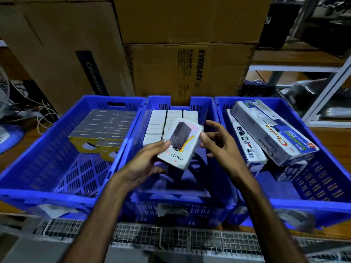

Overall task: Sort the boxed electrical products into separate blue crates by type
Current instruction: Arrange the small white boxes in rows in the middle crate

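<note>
From the head view, the left hand (pixel 150 160) reaches in palm-up and grips the near end of a white box (pixel 181 144) marked HALLEY over the middle blue crate (pixel 190 202), while the right hand (pixel 218 141) hovers at its far right corner, fingers loosely spread, its thumb at the box's edge though contact is unclear. The left fingers beneath the box are hidden, and its printing is partly blurred. The box's long axis runs from the near left up to the far right, face upward, tilted, above rows of small white boxes (pixel 155 128).
</note>
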Available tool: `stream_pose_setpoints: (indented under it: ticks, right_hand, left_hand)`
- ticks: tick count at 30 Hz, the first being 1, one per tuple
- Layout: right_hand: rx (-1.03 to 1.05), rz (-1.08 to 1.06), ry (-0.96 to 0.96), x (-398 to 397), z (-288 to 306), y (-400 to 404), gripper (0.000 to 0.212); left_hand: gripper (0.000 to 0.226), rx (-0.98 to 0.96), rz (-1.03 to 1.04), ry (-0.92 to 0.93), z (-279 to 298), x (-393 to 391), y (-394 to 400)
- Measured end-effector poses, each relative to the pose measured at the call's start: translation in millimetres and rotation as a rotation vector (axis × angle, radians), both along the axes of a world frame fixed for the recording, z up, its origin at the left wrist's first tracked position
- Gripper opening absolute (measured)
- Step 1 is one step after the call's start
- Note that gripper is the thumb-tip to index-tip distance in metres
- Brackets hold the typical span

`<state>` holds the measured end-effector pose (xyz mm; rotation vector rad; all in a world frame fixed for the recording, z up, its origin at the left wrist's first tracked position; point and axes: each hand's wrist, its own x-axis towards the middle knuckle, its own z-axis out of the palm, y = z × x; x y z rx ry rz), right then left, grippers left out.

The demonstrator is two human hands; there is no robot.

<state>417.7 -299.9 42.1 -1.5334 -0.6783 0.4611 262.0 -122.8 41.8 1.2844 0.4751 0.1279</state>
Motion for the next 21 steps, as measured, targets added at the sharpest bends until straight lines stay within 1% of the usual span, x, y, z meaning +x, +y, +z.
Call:
stream_pose_setpoints:
  ticks: [2,3,4,5,7,9,12,14,16,19,21]
  right_hand:
    - [-0.041,0.008,-0.004,-2.4,-1.1,-0.9,0.071]
    - [-0.037,0.032,0.006,-4.9,-1.7,-1.8,0.071]
    - [-0.019,0.069,0.028,-8.0,-3.6,-3.0,0.067]
    - [0.004,0.119,0.050,-12.0,-6.0,-3.9,0.061]
    - [0.014,0.191,0.097,-20.0,-12.0,-5.4,0.055]
    - [0.059,0.194,0.162,-28.7,-19.0,-2.7,0.057]
    - [0.218,0.057,0.288,-44.4,-24.1,8.2,0.062]
    - [0.334,-0.062,0.386,-55.4,-26.3,16.5,0.058]
    - [0.421,-0.123,0.495,-65.2,-30.4,23.7,0.058]
    - [0.451,-0.129,0.575,-71.8,-36.6,27.6,0.063]
    - [0.402,-0.134,0.528,-69.3,-35.0,25.2,0.061]
  left_hand:
    - [0.034,0.169,-0.086,0.020,13.5,2.7,6.1]
    - [0.033,0.251,-0.137,0.037,21.4,5.2,10.7]
    - [0.035,0.329,-0.182,0.062,30.1,8.4,15.2]
    - [0.042,0.399,-0.214,0.098,39.1,12.7,19.7]
    - [0.057,0.484,-0.261,0.145,52.1,22.4,28.9]
    - [0.050,0.520,-0.244,0.114,62.8,32.1,30.5]
    - [0.053,0.458,-0.097,-0.018,63.7,42.4,20.5]
    - [0.055,0.378,0.050,-0.106,54.7,42.7,12.0]
    - [0.053,0.330,0.178,-0.169,42.3,40.3,3.4]
    - [0.043,0.240,0.270,-0.253,26.2,37.3,-8.2]
    - [0.037,0.213,0.275,-0.281,24.1,36.3,-10.4]
